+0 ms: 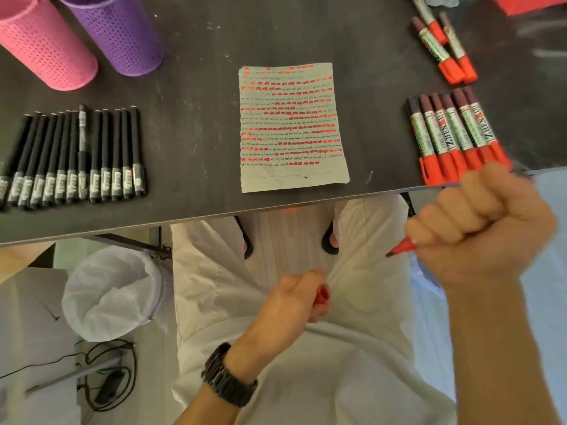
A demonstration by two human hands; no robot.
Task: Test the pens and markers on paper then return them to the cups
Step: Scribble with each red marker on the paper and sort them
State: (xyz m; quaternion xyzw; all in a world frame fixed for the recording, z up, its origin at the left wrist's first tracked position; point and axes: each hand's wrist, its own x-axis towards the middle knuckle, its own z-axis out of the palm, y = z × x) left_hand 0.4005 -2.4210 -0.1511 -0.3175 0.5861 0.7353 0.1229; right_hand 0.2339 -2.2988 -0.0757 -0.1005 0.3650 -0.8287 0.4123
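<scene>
- left hand, 6 o'clock from the paper, low over the lap: fingers curled round the red cap.
- right hand, 4 o'clock from the paper, just below the table edge: fist closed on the uncapped red marker. Only the tip end shows, and it points to 8 o'clock.
- Step in hand, as judged: test stroke for this marker.
  - Roll it from the fist into a writing grip first.
  - Aim for the blank strip at the sheet's 6 o'clock end; the rest is full of red dashes and black scribble.
  - The sheet lies loose, so a short light stroke is best.
  - Keep the cap in hand and recap straight after.
  - Risk: the wet tip is near the white trousers.
- bin, 8 o'clock, under the table: only its white liner shows.
- black pens, 9 o'clock: capped, in a row side by side on the table.
- red markers, 3 o'clock: capped, in a row, caps toward the near edge. Three more markers lie at 1 o'clock.
- pink cup and purple cup, 10 to 11 o'clock, just beside each other: their mouths are out of frame, so their contents can't be told. Every pen in view is outside them, so the return step is not yet done.
</scene>
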